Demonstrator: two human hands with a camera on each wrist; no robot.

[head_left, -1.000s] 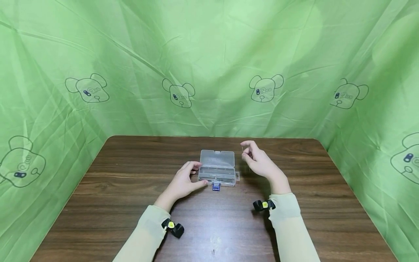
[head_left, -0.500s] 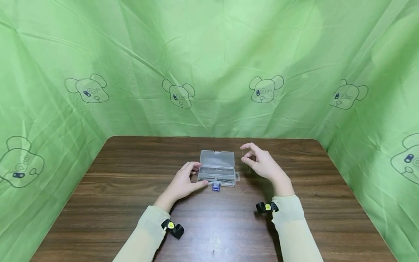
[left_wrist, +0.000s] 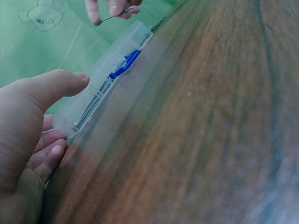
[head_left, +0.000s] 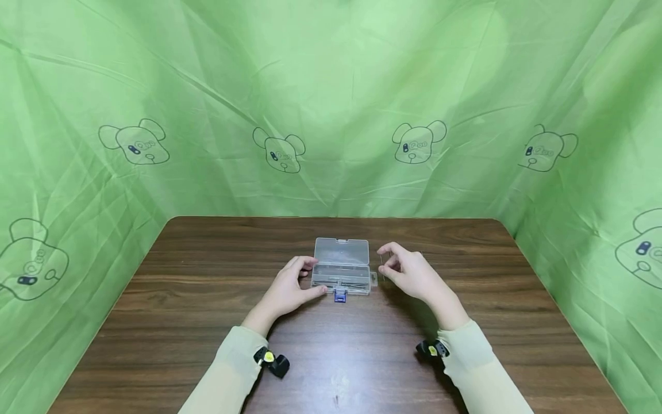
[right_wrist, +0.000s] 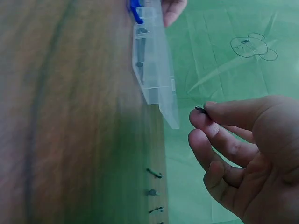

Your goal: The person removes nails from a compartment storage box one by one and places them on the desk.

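Our left hand point(head_left: 287, 291) steadies the clear plastic hinged box point(head_left: 342, 270), fingers curled on its end; our right hand point(head_left: 411, 274) pinches a thin metal nail point(right_wrist: 202, 109).

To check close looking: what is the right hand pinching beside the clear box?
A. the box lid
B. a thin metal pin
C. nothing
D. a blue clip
B: the right hand pinches a thin metal pin between thumb and forefinger, just right of the open box, while the left hand holds the box's left end.
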